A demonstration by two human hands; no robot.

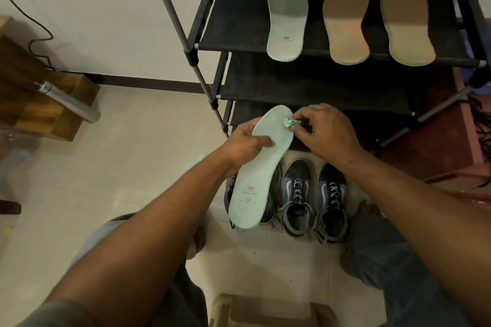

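Head view, from the left: a wooden stand (39, 93) sits on the tiled floor (132, 167) against the wall, with a steel cylinder (69, 99) lying across it and a black cable (39, 34) hanging down the wall above.

Nearer the middle, the person's left grip (245, 145) is clenched on a mint-green insole (255, 175), thumb laid over its top face and fingers behind its edge. The insole is held in the air, its toe end up towards the shoe rack (210, 16) and its heel end over a dark sneaker (269, 207) on the floor. A small printed mark sits near the heel.

At the toe, the right grip (328, 131) pinches a small green scrap (291, 122) that touches the insole's upper edge.

On the rack's top shelf lie a pale green insole (287, 17), then a tan insole (346, 17) and a second tan insole (407, 16), side by side, heels hanging over the front bar.

Below the hands, a pair of blue lace-up sneakers (296, 196) stands on the floor just right of the dark one, toes towards the rack.
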